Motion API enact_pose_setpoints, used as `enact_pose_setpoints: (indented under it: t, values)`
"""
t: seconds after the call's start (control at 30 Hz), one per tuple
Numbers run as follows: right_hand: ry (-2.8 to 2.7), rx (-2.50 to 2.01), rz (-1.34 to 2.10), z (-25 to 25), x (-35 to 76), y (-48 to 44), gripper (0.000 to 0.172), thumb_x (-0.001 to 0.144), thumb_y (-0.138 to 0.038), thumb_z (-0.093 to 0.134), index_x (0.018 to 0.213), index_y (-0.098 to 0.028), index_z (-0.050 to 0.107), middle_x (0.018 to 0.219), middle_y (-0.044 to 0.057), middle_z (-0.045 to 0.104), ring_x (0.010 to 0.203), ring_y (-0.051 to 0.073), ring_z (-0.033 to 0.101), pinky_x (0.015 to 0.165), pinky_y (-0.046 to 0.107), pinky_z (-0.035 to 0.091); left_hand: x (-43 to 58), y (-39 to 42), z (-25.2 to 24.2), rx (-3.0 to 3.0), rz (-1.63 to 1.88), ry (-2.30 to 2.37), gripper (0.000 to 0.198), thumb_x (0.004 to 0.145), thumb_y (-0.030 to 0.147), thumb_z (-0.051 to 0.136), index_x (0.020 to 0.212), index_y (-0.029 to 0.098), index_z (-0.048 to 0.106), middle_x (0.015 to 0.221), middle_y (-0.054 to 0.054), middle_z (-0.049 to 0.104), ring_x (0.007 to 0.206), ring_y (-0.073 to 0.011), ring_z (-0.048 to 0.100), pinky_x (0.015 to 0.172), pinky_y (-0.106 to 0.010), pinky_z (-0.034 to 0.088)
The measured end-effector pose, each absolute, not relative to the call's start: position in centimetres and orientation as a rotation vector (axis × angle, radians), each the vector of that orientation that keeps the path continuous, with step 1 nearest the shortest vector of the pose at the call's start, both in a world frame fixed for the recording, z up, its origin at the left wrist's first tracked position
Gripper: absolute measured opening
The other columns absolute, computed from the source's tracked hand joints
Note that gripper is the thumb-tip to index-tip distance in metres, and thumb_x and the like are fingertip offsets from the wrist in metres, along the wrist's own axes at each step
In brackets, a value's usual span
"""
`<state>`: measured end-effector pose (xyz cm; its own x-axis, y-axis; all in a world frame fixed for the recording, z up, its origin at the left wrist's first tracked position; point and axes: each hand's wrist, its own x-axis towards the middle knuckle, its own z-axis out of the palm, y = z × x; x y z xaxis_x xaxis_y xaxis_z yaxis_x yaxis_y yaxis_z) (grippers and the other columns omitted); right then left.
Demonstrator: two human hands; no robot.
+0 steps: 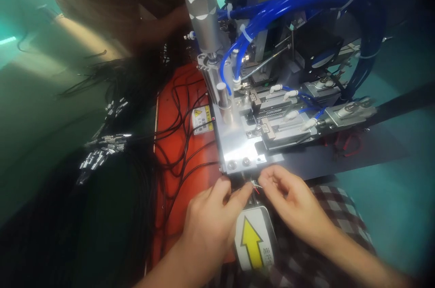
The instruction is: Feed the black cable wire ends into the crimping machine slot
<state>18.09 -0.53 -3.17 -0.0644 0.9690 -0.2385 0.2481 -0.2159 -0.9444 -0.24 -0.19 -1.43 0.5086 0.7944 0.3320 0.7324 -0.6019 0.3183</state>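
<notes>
Pinching thin wires (257,186), the left hand (211,215) faced the right hand (292,202), whose fingers pressed together, contents hidden. Light, steady handling seemed best.

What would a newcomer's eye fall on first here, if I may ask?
Probably the thick blue tubing, arching over the metal machine at the upper right. Next might come the yellow arrow at bottom centre, and the orange-red surface left of the machine, crossed by black cables. Just above the arrow, the left hand and right hand are close together at fine wires.
</notes>
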Motion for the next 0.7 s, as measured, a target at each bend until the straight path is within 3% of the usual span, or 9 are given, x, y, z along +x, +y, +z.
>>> enact_pose_setpoints:
  t: [0.17, 0.37, 0.7]
  values:
    - [-1.193, -1.487, 1.523, -2.72, 18.65, -0.51, 0.024, 0.09, -0.041, 0.05, 0.083, -0.019, 0.057, 0.07, -0.001, 0.052, 0.063, 0.013, 0.048, 0.056, 0.024, 0.042, -0.2, -0.31, -1.49, 2.606, 0.674, 1.352, 0.039, 0.099, 0.027, 0.029, 0.111, 0.022, 0.066, 0.069, -0.001, 0.048, 0.053, -0.0114, 0.047, 0.049, -0.021, 0.038]
    - [-1.129, -1.518, 1.594, -2.46, 18.38, -0.53, 0.027, 0.086, -0.042, 0.054, 0.075, -0.018, 0.057, 0.061, -0.004, 0.045, 0.056, 0.012, 0.041, 0.051, 0.023, 0.037, -0.2, -0.25, -1.48, 2.615, 0.694, 1.345, 0.039, 0.099, 0.025, 0.029, 0.111, 0.022, 0.066, 0.07, -0.001, 0.048, 0.053, -0.0107, 0.047, 0.049, -0.02, 0.038]
    - [-1.295, -1.538, 1.27, -2.82, 17.92, -1.16, 0.016, 0.088, -0.028, 0.054, 0.075, -0.02, 0.056, 0.065, -0.003, 0.049, 0.058, 0.011, 0.045, 0.054, 0.022, 0.04, -0.09, -0.05, -1.08, 2.621, 0.708, 1.317, 0.038, 0.098, 0.025, 0.031, 0.111, 0.019, 0.067, 0.069, -0.001, 0.05, 0.053, -0.0114, 0.049, 0.047, -0.021, 0.036]
